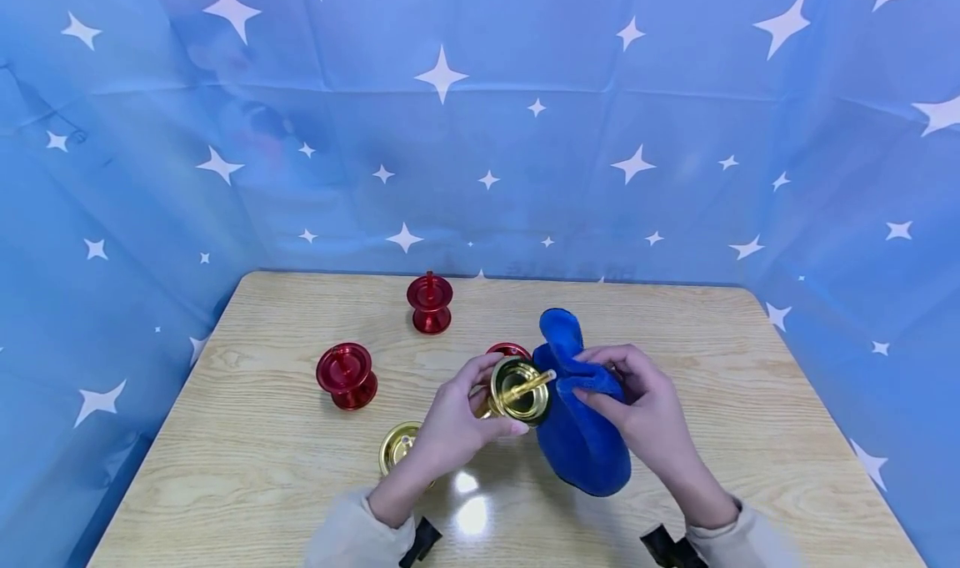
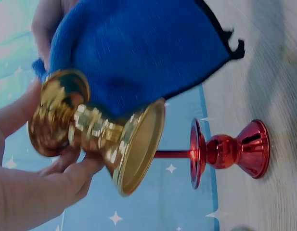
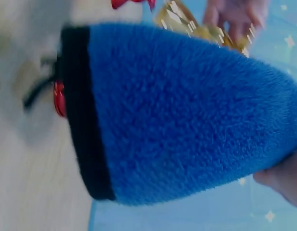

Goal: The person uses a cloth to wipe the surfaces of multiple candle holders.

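Held clear of the table [image 1: 225, 468] in the left hand [image 1: 456, 418], with thumb and fingers curled round the body: the gold holder [image 1: 519, 391], tilted so that the dish [image 1: 529, 408] and the gold stem [image 1: 528, 385] face up and to the right. Pinched in the right hand [image 1: 648, 397], nearly closed on a fold between thumb and fingers: the blue cloth [image 1: 588, 451], black-edged and hanging close beside the dish. Contact between cloth and metal: impossible to confirm.

Step in hand, by judgement: bringing cloth and holder together for wiping. For the next move, steady the left grip, lay the cloth on the dish or stem, and rub with light pressure. Avoid levering on the slender stem. Watch the loose end of the cloth, likely to brush the near red holder [image 1: 510, 349].

Just beyond the left hand, partly hidden: that same red piece, upright. Beside the left wrist [image 1: 405, 483], partly covered: a second gold holder [image 1: 397, 447]. Farther left, standing on the wood: a left red holder [image 1: 347, 374]. Toward the back edge, likewise upright: a rear red holder [image 1: 430, 301]. Behind everything: a blue, star-patterned backdrop [image 1: 480, 147].
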Demonstrator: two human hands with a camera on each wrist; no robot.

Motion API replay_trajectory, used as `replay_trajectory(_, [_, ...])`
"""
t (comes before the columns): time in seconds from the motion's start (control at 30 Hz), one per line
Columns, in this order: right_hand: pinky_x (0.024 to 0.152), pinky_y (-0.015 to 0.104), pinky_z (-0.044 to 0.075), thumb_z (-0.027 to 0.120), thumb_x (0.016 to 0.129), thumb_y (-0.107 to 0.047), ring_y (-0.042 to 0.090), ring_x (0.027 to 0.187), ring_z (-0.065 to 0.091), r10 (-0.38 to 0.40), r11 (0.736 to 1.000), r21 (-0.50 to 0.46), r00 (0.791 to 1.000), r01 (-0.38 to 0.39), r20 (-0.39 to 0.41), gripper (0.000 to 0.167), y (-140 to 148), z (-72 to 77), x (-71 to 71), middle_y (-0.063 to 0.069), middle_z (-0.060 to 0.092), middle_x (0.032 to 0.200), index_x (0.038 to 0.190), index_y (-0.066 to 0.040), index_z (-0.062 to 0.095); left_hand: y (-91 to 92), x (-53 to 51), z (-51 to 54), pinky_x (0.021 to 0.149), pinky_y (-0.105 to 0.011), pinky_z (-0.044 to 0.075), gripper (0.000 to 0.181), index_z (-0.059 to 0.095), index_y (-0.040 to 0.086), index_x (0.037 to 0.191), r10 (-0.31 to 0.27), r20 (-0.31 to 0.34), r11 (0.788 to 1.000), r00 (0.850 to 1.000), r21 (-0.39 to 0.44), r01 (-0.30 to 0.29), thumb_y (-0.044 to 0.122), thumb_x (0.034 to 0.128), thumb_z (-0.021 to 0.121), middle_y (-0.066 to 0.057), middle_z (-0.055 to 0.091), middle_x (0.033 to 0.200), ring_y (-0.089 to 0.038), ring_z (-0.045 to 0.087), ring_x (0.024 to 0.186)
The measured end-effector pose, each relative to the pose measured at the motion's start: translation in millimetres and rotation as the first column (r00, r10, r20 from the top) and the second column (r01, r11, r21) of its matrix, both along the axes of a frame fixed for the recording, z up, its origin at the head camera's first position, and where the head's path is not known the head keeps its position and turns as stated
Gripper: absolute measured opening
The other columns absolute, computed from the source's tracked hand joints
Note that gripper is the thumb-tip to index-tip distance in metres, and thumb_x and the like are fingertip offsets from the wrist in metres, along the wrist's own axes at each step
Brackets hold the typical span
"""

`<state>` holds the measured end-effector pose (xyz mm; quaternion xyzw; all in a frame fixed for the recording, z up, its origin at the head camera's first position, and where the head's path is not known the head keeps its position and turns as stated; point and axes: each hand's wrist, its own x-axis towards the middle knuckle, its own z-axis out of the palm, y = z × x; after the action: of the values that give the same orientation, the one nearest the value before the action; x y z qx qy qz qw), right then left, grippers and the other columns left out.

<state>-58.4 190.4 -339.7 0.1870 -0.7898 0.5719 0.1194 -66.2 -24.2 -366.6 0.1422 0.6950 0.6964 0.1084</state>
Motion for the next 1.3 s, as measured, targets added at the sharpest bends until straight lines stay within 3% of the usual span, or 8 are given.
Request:
replay_trajectory(0.17, [0.082,0.018,0.047,0.067,0.072,0.016,0.010,0.101,0.057,0.012,0.999,0.041,0.997,-0.009,-0.074,0.028,-15.0,-16.4,5.4,0.013,0.059,0.108,0.094,0.000,0.058,8.6,5.0,-3.0,0.089,-0.029,0.045,0.070,0.040,-0.002,0.131,0.031,0.017,0.994,0.999,0.106,-0.033,-0.005,0.0702,0.075,-0.018,0.049,0.121,-0.028,0.051,0.114])
replay_trajectory(0.33, [0.083,0.018,0.047,0.068,0.074,0.010,0.019,0.106,0.052,0.017,0.984,0.180,0.993,0.005,-0.121,0.032,-20.3,-26.3,14.2,0.011,0.051,0.119,0.102,-0.005,0.063,9.0,8.7,-7.0,0.087,-0.029,0.047,0.069,0.038,-0.003,0.132,0.055,0.014,0.989,0.998,0.138,-0.057,-0.006,0.0724,0.073,-0.020,0.047,0.120,-0.028,0.052,0.112])
replay_trajectory(0.57, [0.067,0.023,0.051,0.070,0.073,0.008,0.019,0.099,0.051,-0.022,0.967,0.249,0.991,0.055,-0.133,0.032,-21.2,-30.0,21.0,0.010,0.048,0.120,0.103,-0.005,0.066,8.6,10.7,-10.7,0.088,-0.030,0.046,0.069,0.036,-0.002,0.134,0.030,0.021,0.988,0.999,0.150,-0.033,-0.006,0.0744,0.071,-0.020,0.045,0.126,-0.030,0.048,0.117])
replay_trajectory(0.7, [0.065,0.020,0.050,0.071,0.068,0.014,0.017,0.094,0.054,0.000,0.964,0.263,0.986,0.045,-0.169,0.032,-15.9,-27.1,16.5,0.011,0.054,0.112,0.094,-0.004,0.068,6.5,10.8,-12.3,0.090,-0.030,0.044,0.068,0.037,-0.001,0.135,-0.065,0.006,0.988,0.998,0.141,0.064,-0.006,0.0749,0.070,-0.019,0.045,0.129,-0.029,0.046,0.119])
replay_trajectory(0.87, [0.075,0.019,0.048,0.068,0.063,0.024,0.023,0.094,0.055,0.087,0.950,0.311,0.976,-0.021,-0.200,0.040,-8.1,-20.5,8.6,0.009,0.056,0.108,0.089,-0.006,0.070,1.5,8.6,-11.1,0.091,-0.030,0.043,0.068,0.037,-0.001,0.135,-0.233,-0.010,0.968,0.973,0.099,0.232,-0.007,0.0752,0.069,-0.017,0.048,0.128,-0.024,0.049,0.116])
replay_trajectory(1.0, [0.075,0.020,0.047,0.063,0.062,0.027,0.023,0.095,0.055,0.143,0.948,0.310,0.966,-0.072,-0.214,0.045,-5.2,-19.1,5.4,0.010,0.057,0.109,0.091,-0.007,0.070,-0.5,7.0,-9.2,0.093,-0.024,0.041,0.067,0.038,-0.001,0.134,-0.274,-0.024,0.962,0.961,0.010,0.274,-0.001,0.0760,0.071,-0.013,0.049,0.126,-0.017,0.051,0.114])
replay_trajectory(1.13, [0.077,0.019,0.047,0.063,0.065,0.026,0.022,0.098,0.055,0.119,0.955,0.290,0.975,-0.060,-0.190,0.045,-5.6,-21.4,6.3,0.009,0.057,0.109,0.092,-0.009,0.069,0.3,7.5,-8.5,0.094,-0.024,0.040,0.067,0.038,0.000,0.135,-0.262,-0.042,0.965,0.964,0.002,0.262,-0.002,0.0762,0.070,-0.012,0.048,0.128,-0.017,0.049,0.115])
replay_trajectory(1.3, [0.079,0.017,0.047,0.068,0.069,0.019,0.017,0.098,0.055,0.013,0.970,0.243,0.995,0.012,-0.098,0.034,-12.3,-25.3,12.3,0.009,0.057,0.108,0.092,-0.006,0.067,2.7,8.6,-10.5,0.095,-0.028,0.040,0.068,0.036,-0.003,0.135,-0.177,-0.087,0.981,0.980,0.060,0.183,-0.008,0.0752,0.069,-0.018,0.046,0.129,-0.025,0.046,0.119])
